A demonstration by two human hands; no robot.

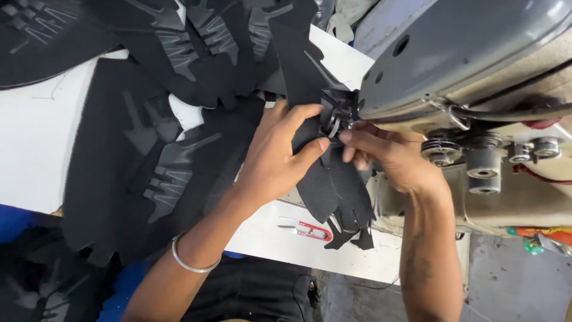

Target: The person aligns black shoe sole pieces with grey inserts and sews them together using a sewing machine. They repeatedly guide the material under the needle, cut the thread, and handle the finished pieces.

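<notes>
My left hand pinches a black textured fabric piece between thumb and fingers, right beside the needle area of a grey and cream sewing machine. My right hand grips the same piece from the other side, fingertips at the presser foot. The fabric's cut, pointed lower edge hangs down over the white table. A silver bangle circles my left wrist.
Several black cut pieces with grey printed patterns lie piled across the table's left and top. Red-handled thread snips rest on the table below my hands. Thread tension discs stick out of the machine at right.
</notes>
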